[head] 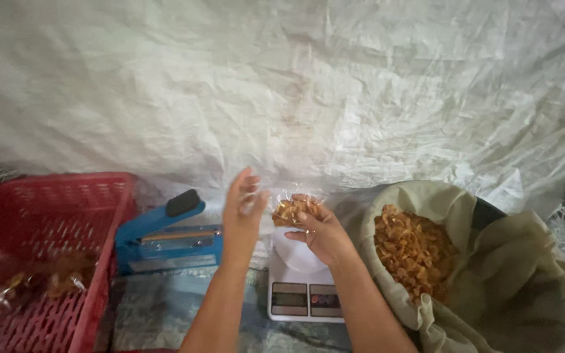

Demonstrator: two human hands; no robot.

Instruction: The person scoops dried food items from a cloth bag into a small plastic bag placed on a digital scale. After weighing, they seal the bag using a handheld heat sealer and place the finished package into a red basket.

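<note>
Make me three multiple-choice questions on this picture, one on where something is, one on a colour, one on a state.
1. Where is the kitchen scale?
A. In the basket
B. Under the hands, between the heat sealer and the sack
C. Inside the sack

2. What colour is the basket?
A. Red
B. Green
C. Black

3. How is the sack of fried snacks?
A. Tied shut
B. Open, rim rolled down
C. Lying flat

Answers: B, it sits below the left hand and right hand; A, its plastic lattice is red; B, snacks show inside the mouth.
</note>
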